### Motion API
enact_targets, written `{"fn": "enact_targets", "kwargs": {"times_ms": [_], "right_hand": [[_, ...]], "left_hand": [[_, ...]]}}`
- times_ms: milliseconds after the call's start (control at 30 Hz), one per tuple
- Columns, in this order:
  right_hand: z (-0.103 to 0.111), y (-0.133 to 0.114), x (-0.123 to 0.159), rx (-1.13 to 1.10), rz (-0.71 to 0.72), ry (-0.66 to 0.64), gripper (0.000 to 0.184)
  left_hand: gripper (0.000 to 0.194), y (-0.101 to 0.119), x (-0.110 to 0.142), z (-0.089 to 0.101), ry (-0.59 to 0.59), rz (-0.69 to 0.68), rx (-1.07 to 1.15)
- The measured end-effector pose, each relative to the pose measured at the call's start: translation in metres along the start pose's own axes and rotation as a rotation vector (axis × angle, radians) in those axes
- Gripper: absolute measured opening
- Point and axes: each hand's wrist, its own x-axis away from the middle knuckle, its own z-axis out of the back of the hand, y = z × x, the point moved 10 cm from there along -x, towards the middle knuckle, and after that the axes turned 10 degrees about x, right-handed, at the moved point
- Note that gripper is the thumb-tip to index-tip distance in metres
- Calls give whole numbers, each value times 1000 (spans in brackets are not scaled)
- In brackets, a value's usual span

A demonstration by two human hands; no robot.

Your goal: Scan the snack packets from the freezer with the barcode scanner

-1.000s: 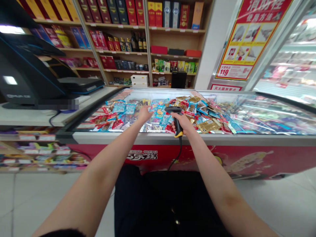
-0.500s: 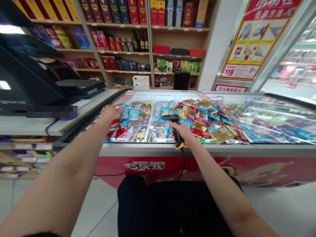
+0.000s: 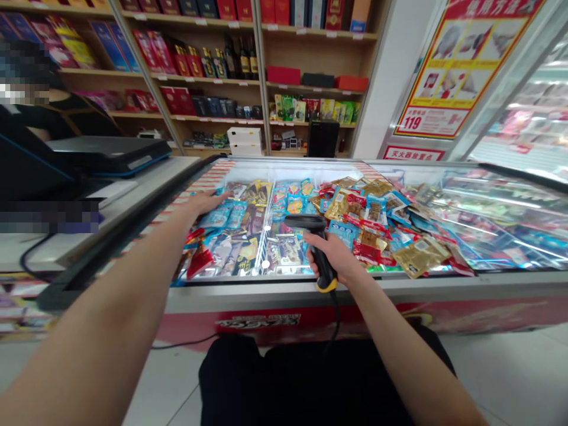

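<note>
Two hands are held out over a chest freezer [image 3: 284, 293], which is packed with snack packets [image 3: 235, 216] in blue, gold and red. The left hand [image 3: 204, 204] is kept open, palm down and fingers spread, at the far left of the freezer's contents; nothing is gripped by it, and whether the packets beneath are being touched cannot be told. The right hand [image 3: 335, 257] is closed around the handle of a black barcode scanner [image 3: 308, 223] with a yellow base, and the scanner is held above the freezer's near rim, its head tipped forward over the packets, apparently so that it can be aimed downward with a turn of the wrist. A coiled-looking black cable [image 3: 336, 313] is left hanging from the scanner's base in front of the freezer, where it seems clear of the packets. A wire divider [image 3: 266, 236] is seen inside the freezer, separating the packets on the left from a looser heap on the right, where gold packets [image 3: 419, 257] lie, perhaps to keep the kinds sorted. Glass appears to be slid over the freezer's right end, which would explain why the left end is open to the hand. Shelves of boxed bottles [image 3: 208, 77] are ranged behind the freezer, and a person [image 3: 66, 112] is partly seen beyond its left end
</note>
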Motion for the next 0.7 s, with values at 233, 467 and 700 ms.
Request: {"fn": "enact_targets", "kwargs": {"times_ms": [233,467,700], "right_hand": [[9,4,6,-31,-7,25,28],[20,3,19,-38,21,31,29],[23,5,31,-18,16,52,31]], "left_hand": [[89,68,49,-20,72,-170,80],[74,122,91,-39,50,-382,160],[66,141,131,-52,29,-435,79]]}}
